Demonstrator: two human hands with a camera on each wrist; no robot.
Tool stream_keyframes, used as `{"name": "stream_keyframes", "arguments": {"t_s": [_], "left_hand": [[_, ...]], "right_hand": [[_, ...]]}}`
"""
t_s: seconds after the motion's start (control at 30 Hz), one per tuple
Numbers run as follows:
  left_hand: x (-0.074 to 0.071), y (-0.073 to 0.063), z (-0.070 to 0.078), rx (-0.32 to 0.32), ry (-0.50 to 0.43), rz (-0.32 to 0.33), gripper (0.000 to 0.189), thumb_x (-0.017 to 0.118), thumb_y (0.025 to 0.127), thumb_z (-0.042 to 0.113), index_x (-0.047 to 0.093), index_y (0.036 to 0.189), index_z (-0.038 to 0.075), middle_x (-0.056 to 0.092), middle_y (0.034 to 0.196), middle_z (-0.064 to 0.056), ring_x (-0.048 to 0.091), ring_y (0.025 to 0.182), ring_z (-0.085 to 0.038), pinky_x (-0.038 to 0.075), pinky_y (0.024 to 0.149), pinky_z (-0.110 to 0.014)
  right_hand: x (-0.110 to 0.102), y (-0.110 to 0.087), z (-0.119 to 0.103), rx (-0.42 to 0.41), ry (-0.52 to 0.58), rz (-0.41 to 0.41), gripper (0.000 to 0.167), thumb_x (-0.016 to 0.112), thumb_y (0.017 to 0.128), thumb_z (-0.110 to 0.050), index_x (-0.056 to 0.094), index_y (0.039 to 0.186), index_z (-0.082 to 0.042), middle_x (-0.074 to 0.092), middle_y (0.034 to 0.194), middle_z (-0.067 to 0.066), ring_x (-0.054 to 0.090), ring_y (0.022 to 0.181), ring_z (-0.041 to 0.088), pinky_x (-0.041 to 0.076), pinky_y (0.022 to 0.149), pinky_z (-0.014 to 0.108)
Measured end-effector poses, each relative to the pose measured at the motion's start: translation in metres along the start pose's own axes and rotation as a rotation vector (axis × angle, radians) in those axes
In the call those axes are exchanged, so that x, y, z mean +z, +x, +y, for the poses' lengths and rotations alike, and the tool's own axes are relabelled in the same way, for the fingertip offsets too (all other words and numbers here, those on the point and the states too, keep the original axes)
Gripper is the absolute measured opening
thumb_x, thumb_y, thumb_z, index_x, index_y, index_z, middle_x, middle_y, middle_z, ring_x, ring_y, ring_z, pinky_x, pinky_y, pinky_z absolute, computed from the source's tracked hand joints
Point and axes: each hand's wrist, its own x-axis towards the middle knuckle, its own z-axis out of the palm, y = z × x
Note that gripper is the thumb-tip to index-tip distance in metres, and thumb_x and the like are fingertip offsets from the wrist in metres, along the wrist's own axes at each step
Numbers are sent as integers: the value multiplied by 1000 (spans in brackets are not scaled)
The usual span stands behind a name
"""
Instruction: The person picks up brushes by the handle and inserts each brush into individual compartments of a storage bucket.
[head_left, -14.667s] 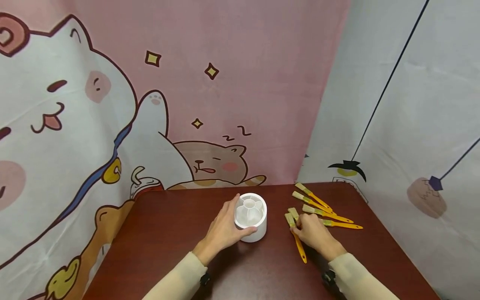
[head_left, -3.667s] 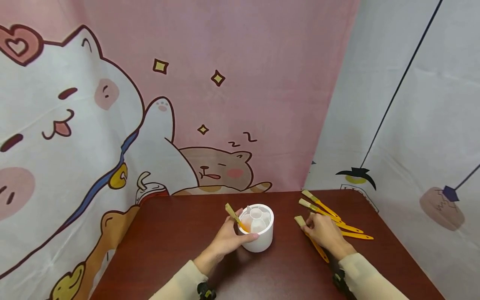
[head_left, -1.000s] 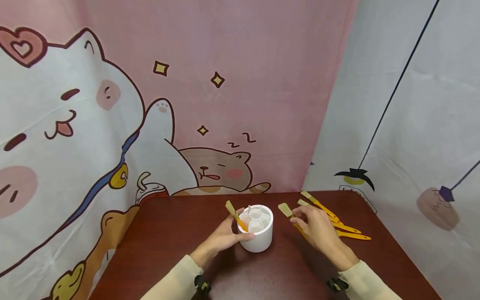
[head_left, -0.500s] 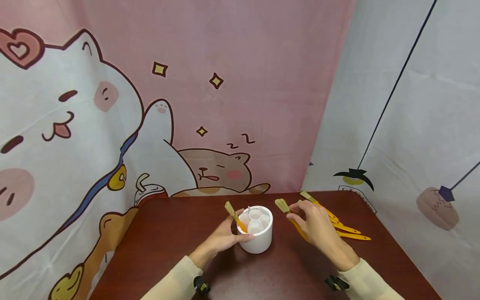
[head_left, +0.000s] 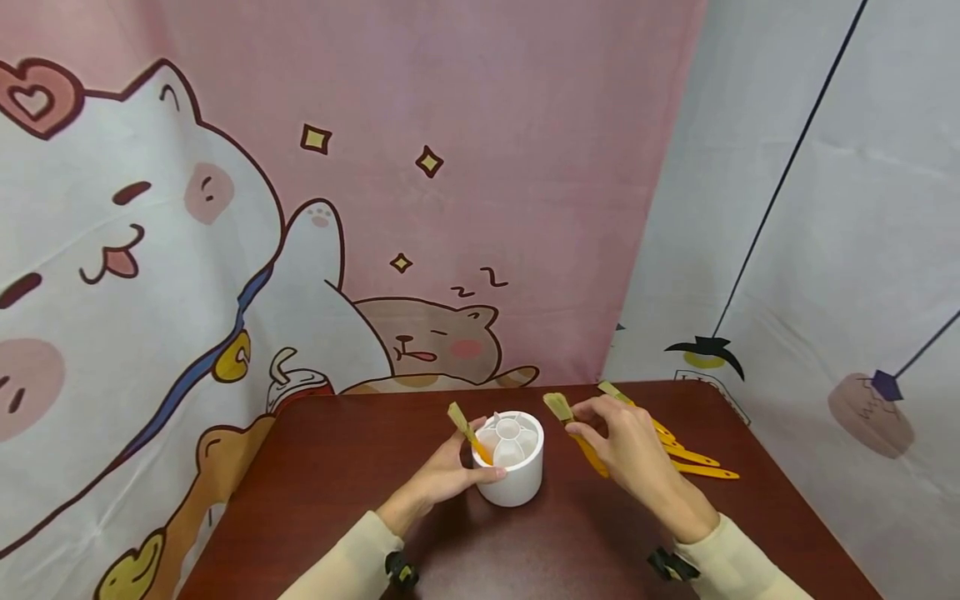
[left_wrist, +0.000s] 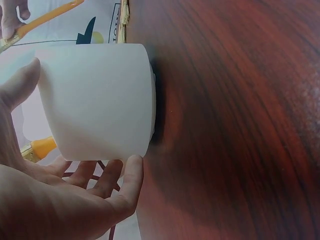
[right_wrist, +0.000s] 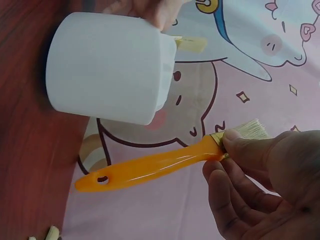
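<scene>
A round white holder [head_left: 512, 483] with inner compartments stands on the table, and my left hand [head_left: 442, 479] grips its side with thumb and fingers. One paintbrush [head_left: 460, 417] leans in the holder's left compartment, bristles up. To the right, my right hand [head_left: 626, 442] pinches a second paintbrush [right_wrist: 150, 167] near its metal band, off the table. That brush tilts, its bristles up and its yellow handle pointing down. In the left wrist view the holder [left_wrist: 100, 100] hides most of what lies behind it.
Several more yellow-handled paintbrushes [head_left: 705, 472] lie at the right of the dark wooden table [head_left: 337, 467], partly behind my right hand. A printed cloth [head_left: 525, 208] hangs behind the table.
Over the last second my right hand has lifted the paintbrush and drawn it slightly left, toward the holder. Earlier, that brush lay on the table. My left hand keeps its grip on the holder.
</scene>
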Motion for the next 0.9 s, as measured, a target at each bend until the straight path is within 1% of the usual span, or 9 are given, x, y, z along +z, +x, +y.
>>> {"name": "stream_keyframes", "arguments": {"t_s": [0.13,0.33,0.5,0.63,0.67,0.77,0.87,0.9], "left_hand": [[1,1,-1,0,1,-2,105,98,94,32,41,181,21,58,173,-23,53,164,-47,31,134,-82],[2,2,-3,-1,2,4,105,98,93,31,41,180,19,58,172,-24,53,163,-47,32,134,-82],[2,3,-3,0,-10,0,106,99,93,29,40,181,19,58,173,-23,52,164,-47,32,135,-81],[-1,6,-11,34,-6,-15,108,100,92,41,41,181,23,59,173,-21,54,162,-45,35,134,-80],[-2,12,-23,76,6,-21,108,98,93,49,41,181,25,60,172,-19,56,160,-41,39,134,-74],[-3,14,-28,100,28,-21,111,98,91,56,41,180,24,59,173,-19,57,160,-42,40,131,-77],[-3,11,-23,67,13,-23,108,98,92,51,40,181,24,56,176,-18,53,164,-43,36,134,-78],[-2,5,-11,23,2,-19,109,99,92,43,40,181,22,54,177,-20,50,165,-48,31,133,-84]], "right_hand": [[-2,2,-7,-21,11,16,21,100,91,-12,88,108,-12,87,105,1,80,92,22,67,83,48],[-3,5,-19,-78,37,50,23,101,89,-10,87,107,-12,85,102,-1,79,90,18,67,79,41],[-1,8,-26,-126,33,83,26,103,86,-9,87,106,-12,85,101,-1,79,90,18,67,79,41],[-1,11,-30,-161,33,101,26,103,85,-8,87,105,-11,85,99,0,79,88,17,67,77,41],[-1,11,-31,-167,37,104,26,103,85,-7,87,105,-10,85,99,0,79,88,17,67,76,40],[-1,13,-34,-182,50,107,26,103,85,-6,87,106,-10,85,100,0,79,88,17,66,76,39],[-2,14,-37,-191,56,106,26,103,86,-6,87,106,-11,86,101,0,79,88,16,66,75,38],[-2,14,-38,-192,57,106,27,103,86,-7,87,107,-11,86,101,0,78,87,16,66,75,37]]}}
